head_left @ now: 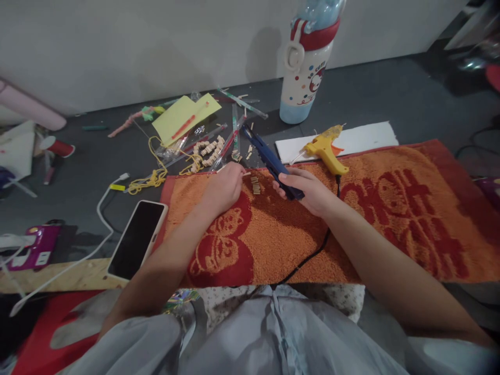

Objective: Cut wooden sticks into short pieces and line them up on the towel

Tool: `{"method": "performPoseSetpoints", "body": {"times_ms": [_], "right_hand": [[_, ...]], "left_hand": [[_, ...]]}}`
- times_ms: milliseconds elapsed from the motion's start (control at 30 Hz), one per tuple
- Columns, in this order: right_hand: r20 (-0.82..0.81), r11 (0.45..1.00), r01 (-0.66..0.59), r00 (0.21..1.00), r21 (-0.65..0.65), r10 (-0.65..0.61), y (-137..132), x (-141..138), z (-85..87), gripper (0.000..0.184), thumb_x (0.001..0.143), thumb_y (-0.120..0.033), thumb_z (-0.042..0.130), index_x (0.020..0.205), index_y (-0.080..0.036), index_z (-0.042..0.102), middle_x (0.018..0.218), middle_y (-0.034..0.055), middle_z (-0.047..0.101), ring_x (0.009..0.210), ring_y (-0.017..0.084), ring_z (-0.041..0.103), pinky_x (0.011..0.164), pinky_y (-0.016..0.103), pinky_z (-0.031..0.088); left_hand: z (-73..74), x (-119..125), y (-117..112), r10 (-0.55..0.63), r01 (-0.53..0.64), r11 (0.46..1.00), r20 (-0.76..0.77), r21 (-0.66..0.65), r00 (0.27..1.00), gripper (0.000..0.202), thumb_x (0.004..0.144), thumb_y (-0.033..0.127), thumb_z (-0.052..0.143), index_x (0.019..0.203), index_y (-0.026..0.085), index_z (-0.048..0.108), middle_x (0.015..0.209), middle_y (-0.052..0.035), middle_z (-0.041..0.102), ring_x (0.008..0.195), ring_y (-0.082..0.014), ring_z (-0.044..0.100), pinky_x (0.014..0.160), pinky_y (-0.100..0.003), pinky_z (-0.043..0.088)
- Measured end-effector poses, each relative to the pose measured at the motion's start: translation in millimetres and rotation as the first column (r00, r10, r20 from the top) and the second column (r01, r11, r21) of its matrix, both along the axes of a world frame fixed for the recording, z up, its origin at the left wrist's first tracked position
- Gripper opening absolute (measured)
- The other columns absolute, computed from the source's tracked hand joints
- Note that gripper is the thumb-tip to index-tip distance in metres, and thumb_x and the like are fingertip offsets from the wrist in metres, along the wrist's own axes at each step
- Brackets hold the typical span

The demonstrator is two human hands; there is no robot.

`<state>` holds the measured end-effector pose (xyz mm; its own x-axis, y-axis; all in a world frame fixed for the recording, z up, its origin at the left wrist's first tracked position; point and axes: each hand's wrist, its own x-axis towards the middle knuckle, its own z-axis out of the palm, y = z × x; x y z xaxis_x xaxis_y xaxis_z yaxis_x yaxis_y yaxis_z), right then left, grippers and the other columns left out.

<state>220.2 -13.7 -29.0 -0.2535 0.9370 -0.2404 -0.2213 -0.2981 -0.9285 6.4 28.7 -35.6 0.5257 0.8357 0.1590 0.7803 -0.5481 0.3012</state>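
Note:
My left hand [223, 188] rests on the orange and red towel [390, 219], its fingers pinched on a small wooden stick piece [246, 174]. A few short wooden pieces [255, 185] lie on the towel just to its right. My right hand [307, 190] is closed round the handle of a dark blue tool [269, 159] that points up and left off the towel's far edge. A yellow glue gun [325, 151] lies just beyond my right hand, its black cord [312, 255] running back under my wrist towards me.
A phone [135, 239] lies face up left of the towel, beside a white cable [99, 208]. Beyond lie wooden pieces [207, 151], yellow string [150, 179], a yellow card [183, 117], straws, a white foam strip [359, 139] and a tall bottle [307, 67] by the wall.

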Motion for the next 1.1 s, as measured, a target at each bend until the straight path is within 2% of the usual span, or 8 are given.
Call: {"method": "performPoseSetpoints", "body": {"times_ms": [233, 600, 867, 1100], "right_hand": [[-0.017, 1.000, 0.010, 1.000, -0.020, -0.010, 0.0, -0.8, -0.1, 0.029, 0.070, -0.043, 0.072, 0.073, -0.018, 0.057, 0.067, -0.0005, 0.052, 0.056, 0.011, 0.044, 0.052, 0.026, 0.032], [0.004, 1.000, -0.007, 1.000, -0.005, 0.007, -0.2, -0.2, -1.9, 0.031, 0.071, -0.045, 0.070, 0.070, -0.018, 0.055, 0.069, -0.0001, 0.053, 0.056, 0.011, 0.045, 0.052, 0.026, 0.032], [0.001, 1.000, -0.006, 1.000, -0.014, 0.006, -0.4, -0.2, -0.9, 0.031, 0.070, -0.045, 0.071, 0.070, -0.018, 0.056, 0.070, 0.0002, 0.053, 0.058, 0.011, 0.045, 0.053, 0.027, 0.032], [-0.003, 1.000, 0.000, 1.000, -0.023, 0.000, -0.5, -0.2, -0.2, 0.031, 0.070, -0.044, 0.071, 0.071, -0.018, 0.057, 0.069, 0.0001, 0.053, 0.057, 0.011, 0.045, 0.053, 0.026, 0.032]], "left_hand": [[-9.8, 3.3, 4.7, -0.080, 0.080, 0.996, 0.000, 0.045, 0.997, 0.015, 0.093, 0.018, 0.035, 0.093, 0.017, 0.049, 0.097, -0.0098, 0.055, 0.094, -0.0200, 0.054, 0.085, -0.033, 0.047], [-11.7, 8.1, 3.8, -0.083, 0.087, 0.992, -0.051, 0.086, 0.995, 0.017, 0.090, 0.014, 0.035, 0.093, 0.017, 0.052, 0.100, -0.0119, 0.055, 0.099, -0.0238, 0.053, 0.088, -0.039, 0.045], [-15.1, 4.0, 6.3, -0.102, 0.110, 0.984, -0.064, 0.141, 0.993, 0.019, 0.092, 0.018, 0.036, 0.094, 0.017, 0.055, 0.096, -0.0107, 0.059, 0.094, -0.0230, 0.051, 0.087, -0.037, 0.044], [-14.6, 3.2, 7.9, -0.098, 0.100, 0.989, -0.026, 0.112, 0.995, 0.015, 0.090, 0.017, 0.042, 0.092, 0.017, 0.057, 0.095, -0.0092, 0.061, 0.092, -0.0216, 0.053, 0.085, -0.036, 0.045]]}}
